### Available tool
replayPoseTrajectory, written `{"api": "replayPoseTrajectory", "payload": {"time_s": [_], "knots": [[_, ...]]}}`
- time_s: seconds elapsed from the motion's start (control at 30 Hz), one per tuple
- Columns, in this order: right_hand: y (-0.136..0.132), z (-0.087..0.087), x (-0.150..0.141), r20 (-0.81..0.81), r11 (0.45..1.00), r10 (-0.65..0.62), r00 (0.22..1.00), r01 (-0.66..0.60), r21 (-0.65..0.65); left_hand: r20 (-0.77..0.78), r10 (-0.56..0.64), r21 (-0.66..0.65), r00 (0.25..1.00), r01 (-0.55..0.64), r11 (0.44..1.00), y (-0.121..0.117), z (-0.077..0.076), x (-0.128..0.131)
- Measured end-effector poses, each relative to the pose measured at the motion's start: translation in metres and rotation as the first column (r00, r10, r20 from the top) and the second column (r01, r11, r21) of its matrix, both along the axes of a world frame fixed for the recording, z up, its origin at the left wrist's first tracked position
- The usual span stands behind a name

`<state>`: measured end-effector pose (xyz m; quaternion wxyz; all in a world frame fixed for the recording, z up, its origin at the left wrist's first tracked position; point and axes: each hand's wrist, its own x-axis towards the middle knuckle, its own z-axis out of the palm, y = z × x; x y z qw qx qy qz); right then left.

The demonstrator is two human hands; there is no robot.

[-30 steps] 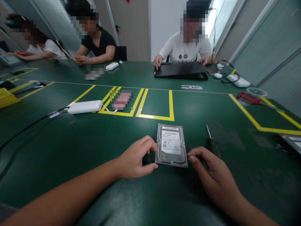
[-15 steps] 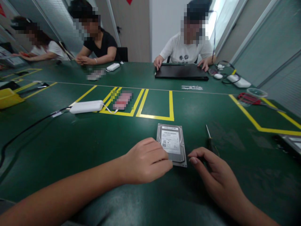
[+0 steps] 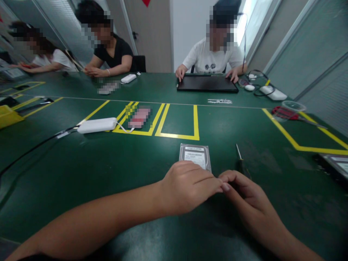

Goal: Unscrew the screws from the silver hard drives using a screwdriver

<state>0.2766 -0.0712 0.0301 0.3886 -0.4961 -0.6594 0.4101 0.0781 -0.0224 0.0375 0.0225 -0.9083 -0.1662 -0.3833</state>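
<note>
A silver hard drive (image 3: 194,154) with a white label lies flat on the green table, its near half hidden behind my left hand (image 3: 191,186). That hand is closed, palm down, with its fingertips meeting those of my right hand (image 3: 244,192). My right thumb and forefinger are pinched together just right of the drive. Whatever sits between the touching fingertips is too small or too hidden to make out. Beyond my right hand lies a screwdriver (image 3: 239,155), its metal shaft pointing away and its dark handle partly covered by the hand.
Another drive (image 3: 335,165) lies at the right edge. A white power bank (image 3: 97,125) with a cable and a pink phone-like object (image 3: 140,117) are left of centre. Yellow tape marks the table. Across it, a person holds a black panel (image 3: 208,83); two others sit left.
My left hand has moved right, across the near part of the hard drive, until its fingertips meet my right hand's. The right hand stays nearly still. The view has shifted slightly.
</note>
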Motion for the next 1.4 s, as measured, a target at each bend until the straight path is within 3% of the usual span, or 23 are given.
{"api": "replayPoseTrajectory", "payload": {"time_s": [0.3, 0.4, 0.5, 0.6, 0.67, 0.8, 0.9, 1.13, 1.27, 1.4], "knots": [[-0.002, 0.000, 0.001, -0.033, 0.998, -0.027, 0.999, 0.025, -0.066, -0.026, 0.002, 0.204, 1.000, 0.003, 0.979, 0.003, 0.003, 0.002], [-0.003, 0.001, 0.001, 0.062, 0.999, -0.012, 0.998, 0.009, 0.039, -0.038, 0.019, 0.182, 0.999, -0.011, 0.983, 0.004, 0.001, -0.001], [-0.002, -0.002, 0.006, 0.251, 0.967, -0.043, 0.967, -0.023, 0.255, -0.011, 0.059, 0.060, 0.998, -0.059, 0.996, 0.004, -0.003, -0.003], [0.002, -0.007, 0.014, 0.480, 0.875, -0.202, 0.854, -0.062, 0.480, 0.001, 0.058, -0.150, 0.998, -0.057, 0.987, 0.004, -0.005, -0.004], [0.006, -0.010, 0.020, 0.621, 0.833, -0.318, 0.716, -0.102, 0.544, 0.030, 0.025, -0.287, 0.999, -0.016, 0.958, 0.003, -0.005, -0.004], [0.016, -0.010, 0.030, 0.816, 0.856, -0.413, 0.405, -0.132, 0.499, 0.097, -0.014, -0.435, 0.995, 0.055, 0.899, 0.003, -0.005, -0.004], [0.020, -0.009, 0.034, 0.879, 0.895, -0.390, 0.275, -0.113, 0.432, 0.124, -0.038, -0.453, 0.992, 0.091, 0.887, 0.004, -0.004, -0.004], [0.020, -0.007, 0.036, 0.933, 0.937, -0.338, 0.124, -0.052, 0.346, 0.043, -0.166, -0.511, 0.985, 0.164, 0.844, 0.013, 0.000, -0.006], [0.022, -0.007, 0.039, 0.930, 0.940, -0.340, 0.139, 0.018, 0.341, -0.062, -0.226, -0.572, 0.972, 0.151, 0.807, 0.019, 0.003, -0.008], [0.025, -0.010, 0.044, 0.940, 0.953, -0.304, 0.153, 0.063, 0.298, -0.118, -0.215, -0.566, 0.969, 0.113, 0.817, 0.022, 0.003, -0.009]]}}
